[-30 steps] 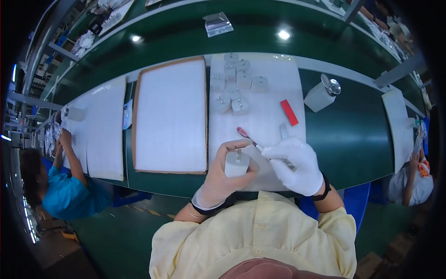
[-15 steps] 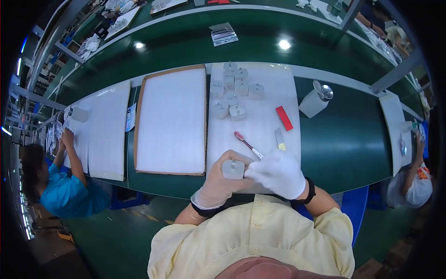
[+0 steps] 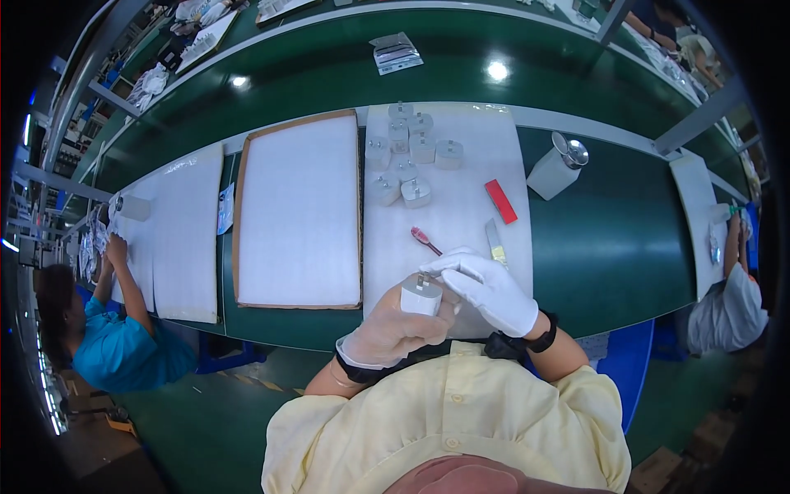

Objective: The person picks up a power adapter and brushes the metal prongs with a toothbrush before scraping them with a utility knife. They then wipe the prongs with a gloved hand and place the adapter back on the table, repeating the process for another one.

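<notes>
My left hand, in a thin pale glove, is closed around a white charger plug with its metal prongs facing up. My right hand, in a white glove, has its fingers stretched out toward the left, right beside the plug's prongs; whether they touch it I cannot tell. A toothbrush with a pink head lies just beyond, its handle partly hidden by the right hand. Several similar white plugs stand in a group on the white foam sheet, prongs up.
Right of the plugs lie a red block and a flat blade-like tool with a yellow end. A white pump bottle stands farther right. To the left is a foam-lined shallow tray. Co-workers sit at both sides, one in a blue top.
The plug has tipped so that its side now shows. My right hand has gone from bunched fingers beside it to fingers stretched out. The view has shifted slightly.
</notes>
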The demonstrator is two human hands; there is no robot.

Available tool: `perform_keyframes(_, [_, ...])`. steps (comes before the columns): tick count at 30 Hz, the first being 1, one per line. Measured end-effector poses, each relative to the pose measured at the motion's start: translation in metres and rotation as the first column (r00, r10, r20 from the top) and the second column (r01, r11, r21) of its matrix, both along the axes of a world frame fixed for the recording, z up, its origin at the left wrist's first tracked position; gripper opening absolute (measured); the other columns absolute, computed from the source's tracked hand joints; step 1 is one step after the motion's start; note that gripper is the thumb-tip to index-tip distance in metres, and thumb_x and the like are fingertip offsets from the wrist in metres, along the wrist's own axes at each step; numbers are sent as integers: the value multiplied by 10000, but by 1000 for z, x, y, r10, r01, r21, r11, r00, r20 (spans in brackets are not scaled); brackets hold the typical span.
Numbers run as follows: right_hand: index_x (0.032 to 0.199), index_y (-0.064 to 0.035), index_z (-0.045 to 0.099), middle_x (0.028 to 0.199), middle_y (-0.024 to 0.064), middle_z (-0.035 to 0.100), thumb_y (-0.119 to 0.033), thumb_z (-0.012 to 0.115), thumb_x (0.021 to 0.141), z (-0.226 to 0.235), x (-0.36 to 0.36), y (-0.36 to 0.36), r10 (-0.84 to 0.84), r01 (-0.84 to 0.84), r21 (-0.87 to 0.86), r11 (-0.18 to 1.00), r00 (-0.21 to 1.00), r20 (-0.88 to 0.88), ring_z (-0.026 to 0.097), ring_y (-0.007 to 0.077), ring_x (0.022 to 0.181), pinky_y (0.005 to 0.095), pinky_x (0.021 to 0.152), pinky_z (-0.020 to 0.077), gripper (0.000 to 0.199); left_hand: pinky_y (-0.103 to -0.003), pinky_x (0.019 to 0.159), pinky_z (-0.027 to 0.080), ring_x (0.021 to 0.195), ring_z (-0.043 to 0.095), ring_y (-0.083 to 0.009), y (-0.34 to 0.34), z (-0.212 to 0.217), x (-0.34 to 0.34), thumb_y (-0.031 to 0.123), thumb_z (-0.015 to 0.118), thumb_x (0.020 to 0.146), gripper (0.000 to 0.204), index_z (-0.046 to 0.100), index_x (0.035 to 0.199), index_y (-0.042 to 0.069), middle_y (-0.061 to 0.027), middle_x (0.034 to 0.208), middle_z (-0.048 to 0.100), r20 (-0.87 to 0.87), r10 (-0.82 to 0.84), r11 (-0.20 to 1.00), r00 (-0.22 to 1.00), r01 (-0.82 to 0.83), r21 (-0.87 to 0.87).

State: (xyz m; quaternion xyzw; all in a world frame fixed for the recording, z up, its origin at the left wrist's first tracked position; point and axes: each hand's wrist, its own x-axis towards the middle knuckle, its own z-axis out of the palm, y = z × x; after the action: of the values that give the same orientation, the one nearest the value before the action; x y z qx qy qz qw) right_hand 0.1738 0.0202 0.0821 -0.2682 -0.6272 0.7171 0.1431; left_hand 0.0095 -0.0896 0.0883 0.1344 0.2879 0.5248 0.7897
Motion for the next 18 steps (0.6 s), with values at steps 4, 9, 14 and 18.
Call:
perform_keyframes(4, [1210,-30,633,1187,67,552,-123,538,995,-7,2,4,46,-42,52,998,996,-70,570,149,1054,280,886,469,253,-221,476,323,577,437,-87,1,5,5,-42,662,767,500,462,1224,-16,-56,799,551,-87,40,999,995,-42,-23])
perform_keyframes(9, [1185,-17,638,1194,73,554,-115,556,988,-12,1,1,36,-38,-43,998,998,-57,561,145,1093,288,932,453,235,-220,474,327,576,437,-87,1,5,5,-61,644,785,480,459,1223,8,-66,857,554,-94,88,994,992,-94,-56])
perform_keyframes(14, [1146,-16,648,1181,71,561,-106,585,971,-16,-2,0,18,-20,-19,1000,998,-55,573,142,1075,288,935,455,207,-221,472,323,572,437,-85,-1,3,5,-84,633,779,471,466,1206,26,-65,876,549,-132,71,995,989,-80,-60])
perform_keyframes(18, [1118,-15,657,1145,71,585,-108,611,955,-15,-6,-2,4,-3,4,1000,998,-58,579,146,1067,290,934,459,193,-223,471,322,564,434,-85,-2,3,8,-83,635,773,468,469,1195,33,-65,869,548,-152,89,993,984,-98,-59])
